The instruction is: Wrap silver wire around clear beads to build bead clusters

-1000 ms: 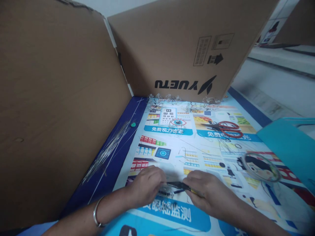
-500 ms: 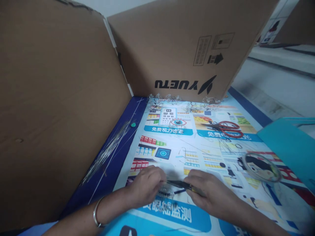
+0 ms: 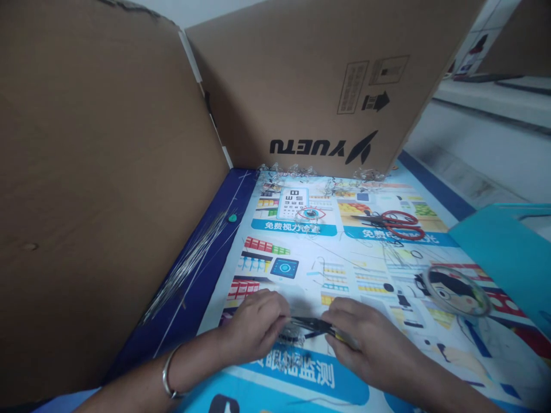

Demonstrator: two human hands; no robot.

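Note:
My right hand is closed round a pair of pliers with black jaws and yellowish handles. The jaws point left and reach the fingertips of my left hand. Those fingers are pinched together at a small piece of bent silvery wire, partly hidden behind them and blurred. Beneath both hands, more tangled wire lies on the printed sheet. A silver bangle circles my left wrist.
Red-handled scissors and a round clear dish lie to the right. A bundle of straight wires rests at left. Wire pieces line the foot of the cardboard wall. A turquoise box stands at far right.
Both hands stay almost in place. The pliers' jaws look slightly more parted and have shifted a little at the left fingertips.

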